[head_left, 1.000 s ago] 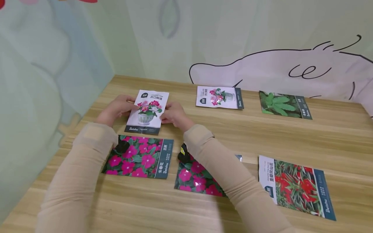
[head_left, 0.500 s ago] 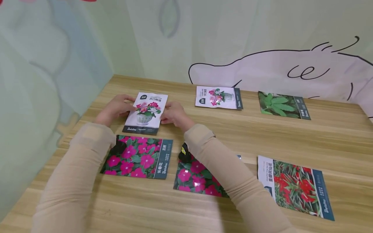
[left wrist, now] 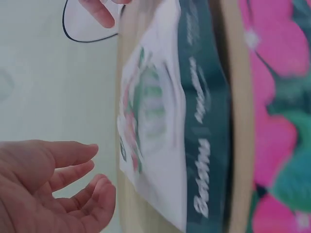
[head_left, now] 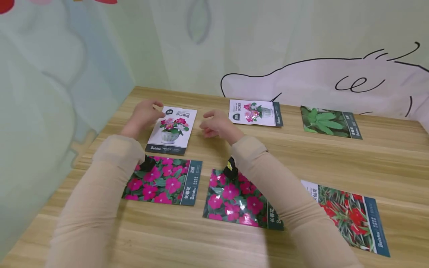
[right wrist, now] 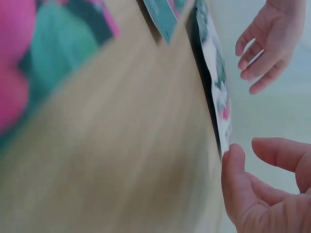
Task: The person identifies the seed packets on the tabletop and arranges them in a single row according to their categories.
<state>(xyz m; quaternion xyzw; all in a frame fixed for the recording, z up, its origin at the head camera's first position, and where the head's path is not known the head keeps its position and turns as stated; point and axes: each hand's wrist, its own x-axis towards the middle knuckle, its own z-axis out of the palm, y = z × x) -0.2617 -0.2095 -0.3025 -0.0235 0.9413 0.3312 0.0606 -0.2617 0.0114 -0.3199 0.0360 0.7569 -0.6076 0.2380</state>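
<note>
A white seed packet with a potted pink flower picture and a dark bottom band lies flat on the wooden table at the left rear. My left hand hovers by its upper left edge, fingers loosely bent and holding nothing. In the left wrist view, a gap shows between the left hand and the packet. To the right of the packet, my right hand is apart from it, its fingers loosely bent around nothing. A pink-flower seed packet lies just in front of the white one, partly behind the left sleeve.
Another pink-flower packet and a red-flower packet lie in the front row, both partly covered by the right sleeve. At the back are a second white packet and a green-leaf packet. A painted wall borders the table.
Both hands have let go of the white packet, which stays on the table. My right hand has moved right, away from it; my left hand has lifted slightly up and back.
</note>
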